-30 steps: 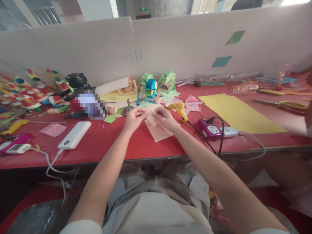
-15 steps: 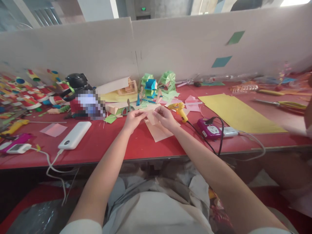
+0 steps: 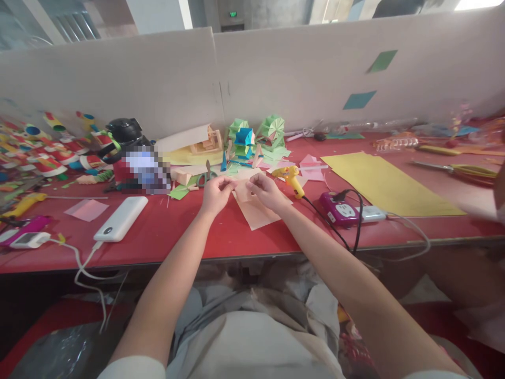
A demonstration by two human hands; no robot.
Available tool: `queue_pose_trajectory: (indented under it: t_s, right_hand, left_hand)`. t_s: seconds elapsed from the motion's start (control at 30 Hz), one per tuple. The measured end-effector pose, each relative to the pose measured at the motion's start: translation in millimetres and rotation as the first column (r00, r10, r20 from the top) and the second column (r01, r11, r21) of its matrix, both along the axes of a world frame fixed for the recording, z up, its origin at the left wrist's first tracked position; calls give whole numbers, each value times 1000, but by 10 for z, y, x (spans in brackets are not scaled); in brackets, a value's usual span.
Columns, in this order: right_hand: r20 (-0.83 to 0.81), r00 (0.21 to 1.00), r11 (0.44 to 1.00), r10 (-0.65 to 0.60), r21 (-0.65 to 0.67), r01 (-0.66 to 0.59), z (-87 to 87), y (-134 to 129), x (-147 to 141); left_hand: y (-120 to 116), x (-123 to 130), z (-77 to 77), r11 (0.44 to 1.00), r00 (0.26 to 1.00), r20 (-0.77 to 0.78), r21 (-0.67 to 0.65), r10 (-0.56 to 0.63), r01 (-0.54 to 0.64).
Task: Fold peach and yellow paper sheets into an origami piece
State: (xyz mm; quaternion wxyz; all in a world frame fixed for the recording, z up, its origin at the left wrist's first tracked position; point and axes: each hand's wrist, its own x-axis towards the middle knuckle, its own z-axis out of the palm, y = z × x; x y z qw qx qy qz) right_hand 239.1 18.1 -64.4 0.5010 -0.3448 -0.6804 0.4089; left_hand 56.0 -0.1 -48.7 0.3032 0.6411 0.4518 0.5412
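A small peach paper piece [image 3: 243, 192] is stretched between my two hands over the red table. My left hand [image 3: 216, 196] pinches its left edge with thumb and forefinger. On the other side, my right hand [image 3: 268, 192] is closed on its right edge, fingertips curled. Beneath lies a larger peach paper sheet [image 3: 255, 216], flat on the table and partly covered by the hands. A yellow glue gun [image 3: 291, 180] rests just right of my right hand. Behind my left hand are scissors [image 3: 205, 178], partly hidden.
Green and blue folded-paper shapes [image 3: 244, 142] stand at the back. To the right are a purple power socket [image 3: 340, 208] with cables, and a yellow sheet [image 3: 390, 184]. A white power bank [image 3: 121, 219], a phone [image 3: 147, 169] and a black-lidded bottle [image 3: 124, 131] are on the left.
My left hand has shifted slightly, its fingertips a little farther from the right hand's. The small paper piece has tilted a little. The larger sheet has not moved.
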Motion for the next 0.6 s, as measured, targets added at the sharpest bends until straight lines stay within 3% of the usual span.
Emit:
queue_pose_trajectory:
  t_s: [0.27,0.5,0.6]
  right_hand:
    - [-67,998,999,16,49,-13,33,-33,19]
    - [-78,996,999,39,15,-38,23,-32,-4]
    - [-100,994,999,40,-6,-41,36,-46,1]
  left_hand:
    - [-58,45,35,997,997,7,-38,-73,73]
    - [-40,23,47,1000,1000,-15,-14,18,-18]
    - [-44,36,50,997,998,-12,-47,-60,59]
